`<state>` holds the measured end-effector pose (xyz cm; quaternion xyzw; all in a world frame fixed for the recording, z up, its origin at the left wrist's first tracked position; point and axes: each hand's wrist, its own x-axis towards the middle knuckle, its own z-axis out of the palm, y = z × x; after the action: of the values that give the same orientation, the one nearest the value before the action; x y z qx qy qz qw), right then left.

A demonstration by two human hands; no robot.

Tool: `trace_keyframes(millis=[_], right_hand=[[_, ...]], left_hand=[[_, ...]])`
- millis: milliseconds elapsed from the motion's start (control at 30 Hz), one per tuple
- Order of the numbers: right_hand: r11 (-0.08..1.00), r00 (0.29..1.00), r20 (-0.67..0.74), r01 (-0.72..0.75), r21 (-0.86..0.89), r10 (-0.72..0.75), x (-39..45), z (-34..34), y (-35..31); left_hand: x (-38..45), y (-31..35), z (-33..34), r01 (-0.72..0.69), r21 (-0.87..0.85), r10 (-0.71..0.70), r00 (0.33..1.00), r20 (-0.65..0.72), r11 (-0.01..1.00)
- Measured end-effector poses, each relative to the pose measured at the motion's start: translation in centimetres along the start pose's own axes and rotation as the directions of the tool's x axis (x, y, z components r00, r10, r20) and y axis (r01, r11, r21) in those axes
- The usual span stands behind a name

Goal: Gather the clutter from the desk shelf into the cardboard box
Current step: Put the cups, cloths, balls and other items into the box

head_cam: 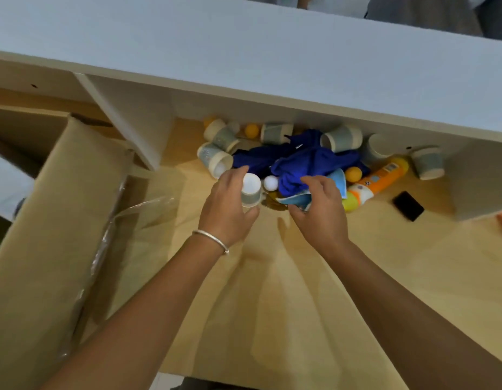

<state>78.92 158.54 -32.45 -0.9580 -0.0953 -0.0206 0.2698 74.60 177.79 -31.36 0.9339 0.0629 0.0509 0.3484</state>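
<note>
Gripping paper cup (251, 190) in left hand (227, 205).

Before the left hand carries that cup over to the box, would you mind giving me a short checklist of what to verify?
1. Left hand has a hold on the paper cup: ok, fingers wrap its sides.
2. Cup is empty: cannot tell, only its white end faces the camera.
3. Cardboard box is within reach on the left: ok, its flap stands beside the desk.
4. Box opening is clear: cannot tell, the inside is hidden behind the flap.
5. Right hand is out of the cup's way: ok, it is on the light blue cloth, right of the cup.
6. White ball next to the cup may roll: not ok, it lies loose.
</note>
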Motion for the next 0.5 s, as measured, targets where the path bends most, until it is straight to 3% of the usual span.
trace_keyframes(millis=[200, 500], right_hand=[[0.994, 1.000, 0.026, -0.012, -0.107, 0.015, 3.2, -0.4, 4.0], [0.977, 0.994, 0.110, 0.008, -0.213, 0.016, 8.1, 1.7, 3.3]], left_hand=[[4.1, -0.4, 4.5, 0.115, 0.031, -0.115, 0.993, 0.008, 0.993], [5.5, -1.2, 7.0, 0.283, 0.122, -0.288, 0.957, 0.024, 0.951]])
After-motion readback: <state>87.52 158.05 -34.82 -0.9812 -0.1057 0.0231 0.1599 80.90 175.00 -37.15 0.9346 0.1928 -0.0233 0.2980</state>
